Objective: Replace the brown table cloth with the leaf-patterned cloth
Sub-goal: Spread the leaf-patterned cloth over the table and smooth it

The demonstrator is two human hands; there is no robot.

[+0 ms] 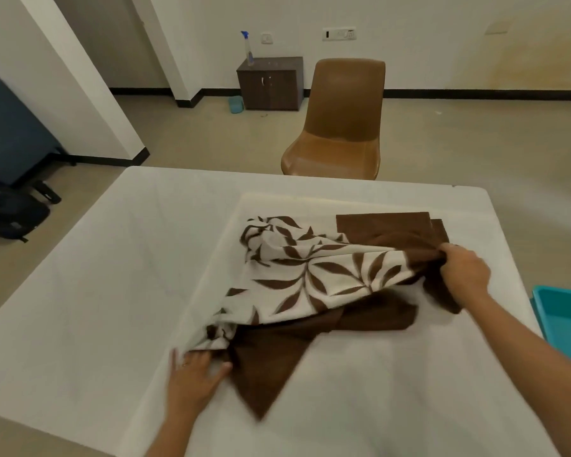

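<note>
The right hand [463,272] is closed on a bunched brown edge of the leaf-patterned cloth [314,275], which is lifted over the right half of the white table [80,291]; the left hand [195,374], blurred, is pressed on the opposite gathered corner, its grip not discernible. No separate brown cloth is identifiable. Both corners are best drawn apart evenly and the cloth spread leftwards.

Leaf-patterned cloth [314,278] (crumpled) atop brown cloth [370,319]
</note>
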